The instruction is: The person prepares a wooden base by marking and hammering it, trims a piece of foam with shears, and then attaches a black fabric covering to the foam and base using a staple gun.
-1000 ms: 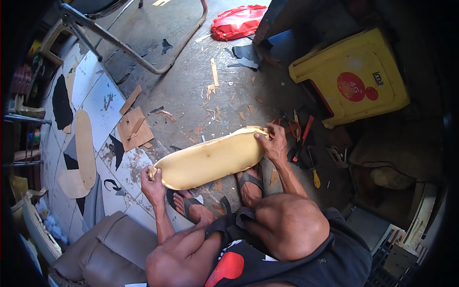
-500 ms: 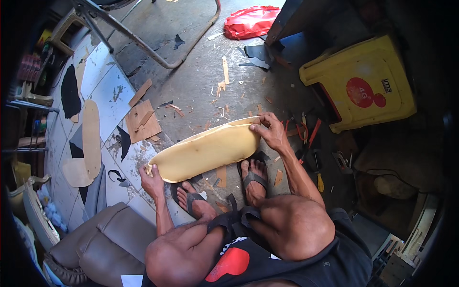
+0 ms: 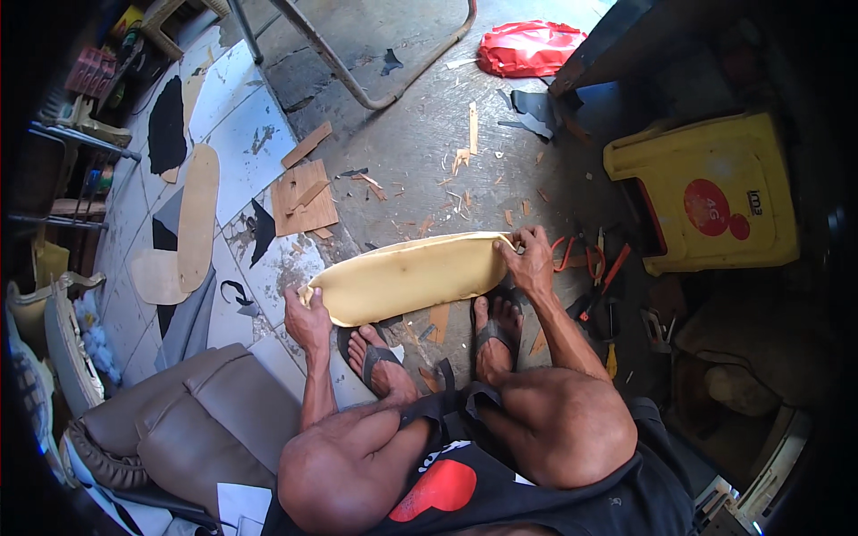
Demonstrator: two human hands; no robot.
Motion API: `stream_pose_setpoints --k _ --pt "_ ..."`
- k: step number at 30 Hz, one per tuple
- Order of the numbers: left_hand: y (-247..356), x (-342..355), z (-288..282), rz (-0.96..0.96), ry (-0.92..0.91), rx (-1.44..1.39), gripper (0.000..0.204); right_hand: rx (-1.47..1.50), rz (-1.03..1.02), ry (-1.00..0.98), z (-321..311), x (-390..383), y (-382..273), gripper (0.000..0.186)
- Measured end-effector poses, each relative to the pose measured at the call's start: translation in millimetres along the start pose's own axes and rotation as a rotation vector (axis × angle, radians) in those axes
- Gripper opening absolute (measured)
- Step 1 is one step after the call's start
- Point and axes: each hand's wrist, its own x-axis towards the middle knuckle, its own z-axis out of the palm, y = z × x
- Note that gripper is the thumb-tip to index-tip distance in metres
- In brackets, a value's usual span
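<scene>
A long yellow foam pad (image 3: pixel 411 284) with rounded ends and a thin pale layer along its far edge is held out above the floor, in front of my feet. My left hand (image 3: pixel 308 320) pinches its left end, thumb on the upper face. At the opposite end my right hand (image 3: pixel 530 261) grips the far corner, its fingers wrapped behind the edge. What the pad's underside looks like is hidden. Below it show my two sandalled feet, with wood scraps around them.
Left on the tiles lie a long rounded board (image 3: pixel 198 219) and a black fabric piece (image 3: pixel 167 128). A plywood square (image 3: pixel 304 201) lies ahead. Red-handled tools (image 3: pixel 617 268) and a yellow plastic stool (image 3: pixel 706 196) are right. A brown padded cushion (image 3: pixel 223 411) sits near left.
The view has shifted, so the surroundings appear further right. The pad lies more level in the picture, its right end lower than before. Both hands keep their hold on its ends.
</scene>
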Motion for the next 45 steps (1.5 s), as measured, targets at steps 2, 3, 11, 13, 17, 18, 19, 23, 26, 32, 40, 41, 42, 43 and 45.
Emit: stream_pose_setpoints --k 2,3,11,13,17,18,19,23,26,32,40,41,42,43,45 --pt "1 -1 0 -0.006 -0.015 -0.04 0.039 0.008 -0.001 -0.006 -1 3 0 0.035" --pt "1 -1 1 -0.011 -0.023 -0.06 0.038 -0.003 -0.005 -0.004 -3 4 2 0.035" --pt "-13 17 13 -0.122 -0.104 -0.499 0.045 0.036 0.0 -0.075 5 13 18 0.04" --pt "-15 19 13 -0.117 -0.161 -0.647 0.04 0.024 -0.033 -0.067 4 10 21 0.041" --pt "-33 30 3 -0.172 -0.328 -0.859 0.034 0.031 0.0 -0.138 -2 11 19 0.045" --pt "-37 35 0 -0.185 -0.412 -0.933 0.031 0.038 -0.004 -0.15 -3 12 21 0.045" --pt "-42 37 0 -0.193 -0.448 -1.015 0.031 0.049 -0.008 -0.167 -4 12 18 0.045" --pt "-40 39 6 -0.226 -0.517 -1.35 0.03 0.025 0.01 -0.222 -10 15 9 0.046" --pt "-37 38 13 -0.199 -0.406 -1.384 0.03 0.055 0.028 -0.252 -15 17 10 0.046" --pt "-7 36 -1 -0.062 -0.275 -1.246 0.035 0.094 0.002 -0.244 -13 14 26 0.046" --pt "-10 54 -3 -0.059 -0.347 -1.337 0.033 0.042 0.023 -0.302 -19 17 17 0.044" --pt "-11 57 0 -0.093 -0.376 -1.382 0.033 0.029 -0.002 -0.291 -18 16 17 0.043" --pt "-12 60 3 -0.127 -0.404 -1.426 0.033 0.016 -0.027 -0.281 -17 15 17 0.042" --pt "-10 63 8 -0.109 -0.395 -1.409 0.033 0.002 -0.052 -0.265 -17 16 17 0.042" --pt "-7 70 18 -0.076 -0.374 -1.374 0.032 0.028 -0.038 -0.298 -21 18 17 0.039"
